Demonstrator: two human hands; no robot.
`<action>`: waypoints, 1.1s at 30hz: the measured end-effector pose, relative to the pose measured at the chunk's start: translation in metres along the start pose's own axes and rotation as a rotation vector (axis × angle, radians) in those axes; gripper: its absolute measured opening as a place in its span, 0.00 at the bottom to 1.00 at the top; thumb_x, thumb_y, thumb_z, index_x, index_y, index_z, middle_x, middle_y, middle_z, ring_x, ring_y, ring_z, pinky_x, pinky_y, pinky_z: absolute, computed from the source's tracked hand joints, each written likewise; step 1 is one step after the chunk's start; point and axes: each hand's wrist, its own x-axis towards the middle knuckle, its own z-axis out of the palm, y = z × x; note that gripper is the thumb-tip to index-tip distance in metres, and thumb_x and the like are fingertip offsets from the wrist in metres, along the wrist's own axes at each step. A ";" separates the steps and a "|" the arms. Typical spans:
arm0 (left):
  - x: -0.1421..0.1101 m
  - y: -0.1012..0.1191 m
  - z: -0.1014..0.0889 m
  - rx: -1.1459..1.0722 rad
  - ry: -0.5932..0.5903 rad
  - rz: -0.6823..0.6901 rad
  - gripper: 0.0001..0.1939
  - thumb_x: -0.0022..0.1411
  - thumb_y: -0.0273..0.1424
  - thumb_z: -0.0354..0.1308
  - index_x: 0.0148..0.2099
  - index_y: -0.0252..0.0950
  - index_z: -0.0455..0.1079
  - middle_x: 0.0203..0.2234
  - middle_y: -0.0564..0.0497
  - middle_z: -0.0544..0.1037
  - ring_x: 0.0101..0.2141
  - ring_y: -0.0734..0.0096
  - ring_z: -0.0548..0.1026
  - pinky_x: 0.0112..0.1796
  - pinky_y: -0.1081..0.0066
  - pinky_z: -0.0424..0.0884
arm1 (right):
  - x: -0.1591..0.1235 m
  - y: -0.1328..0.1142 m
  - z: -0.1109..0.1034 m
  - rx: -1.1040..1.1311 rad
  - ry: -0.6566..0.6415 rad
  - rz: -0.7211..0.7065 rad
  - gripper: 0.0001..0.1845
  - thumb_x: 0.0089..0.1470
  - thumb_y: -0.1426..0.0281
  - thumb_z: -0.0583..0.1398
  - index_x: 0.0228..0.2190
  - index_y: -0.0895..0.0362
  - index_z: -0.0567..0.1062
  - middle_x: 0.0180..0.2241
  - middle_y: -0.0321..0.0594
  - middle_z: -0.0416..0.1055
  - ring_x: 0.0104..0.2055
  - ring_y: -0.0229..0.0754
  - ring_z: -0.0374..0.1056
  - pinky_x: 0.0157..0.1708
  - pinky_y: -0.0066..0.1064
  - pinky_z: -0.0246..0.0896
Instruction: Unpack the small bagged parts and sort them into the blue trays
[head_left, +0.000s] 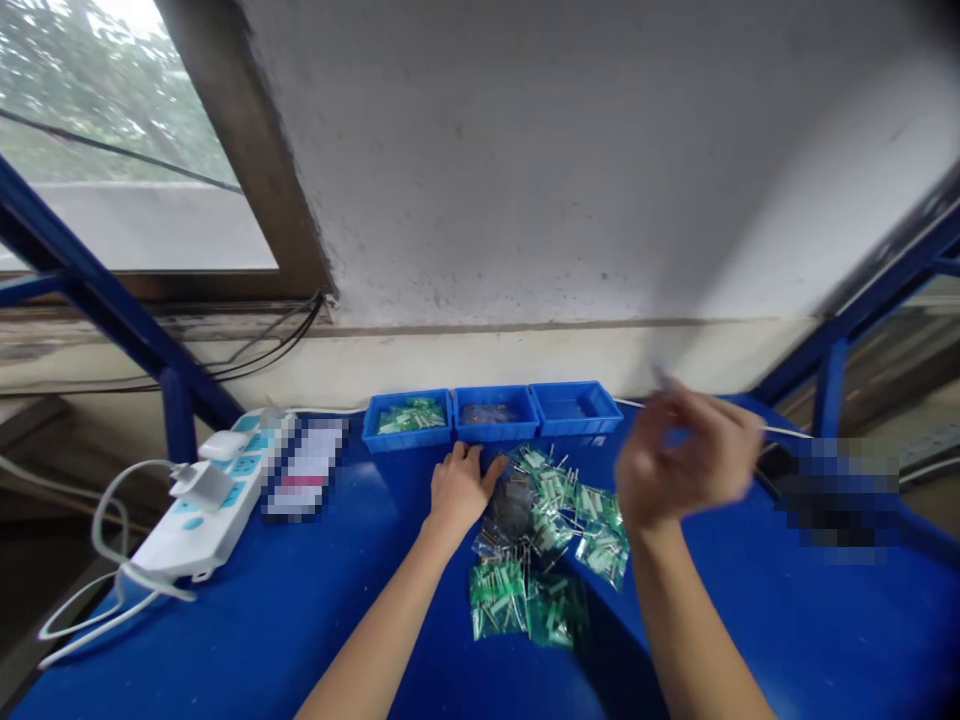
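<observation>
My left hand (459, 488) rests on the blue table just in front of the trays, thumb apart from its fingers, holding nothing visible. Its thumb is beside a pile of clear bags (551, 500) of green-and-white parts with metal pins. Darker parts in clear plastic (510, 510) lie on the pile's left side. My right hand (686, 455) is raised over the right of the pile, smeared by motion. Its fingers are pinched, and a small greyish thing (660, 376) sticks out at their tips, too blurred to name. Two green bags (498, 600) lie nearest to me.
Three blue trays stand in a row: a left tray (409, 438) with green parts, a middle tray (496, 432) with brownish parts, and a right tray (576, 412). A white power strip (195, 530) with cables and a phone (304, 470) lie left. Blue frame bars (127, 305) flank the table.
</observation>
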 end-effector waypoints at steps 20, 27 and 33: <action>-0.042 0.003 -0.019 -0.468 0.252 0.320 0.13 0.60 0.21 0.48 0.28 0.38 0.70 0.31 0.50 0.72 0.37 0.66 0.68 0.40 0.67 0.65 | -0.098 -0.027 0.003 0.709 -0.988 1.158 0.18 0.47 0.58 0.61 0.36 0.58 0.71 0.20 0.33 0.65 0.23 0.37 0.62 0.25 0.28 0.58; -0.035 0.002 -0.021 -0.773 0.054 -0.074 0.12 0.61 0.37 0.51 0.40 0.37 0.73 0.35 0.47 0.70 0.38 0.63 0.69 0.37 0.67 0.65 | -0.093 -0.019 -0.006 0.496 -0.838 0.661 0.09 0.53 0.68 0.56 0.36 0.55 0.74 0.32 0.41 0.72 0.33 0.42 0.68 0.35 0.33 0.62; -0.036 0.004 -0.020 -1.161 -0.071 -0.297 0.16 0.60 0.42 0.53 0.37 0.33 0.70 0.27 0.50 0.70 0.27 0.72 0.69 0.26 0.75 0.61 | -0.089 -0.025 -0.010 0.550 -0.872 0.326 0.11 0.52 0.76 0.54 0.31 0.54 0.76 0.34 0.42 0.71 0.39 0.43 0.66 0.41 0.37 0.59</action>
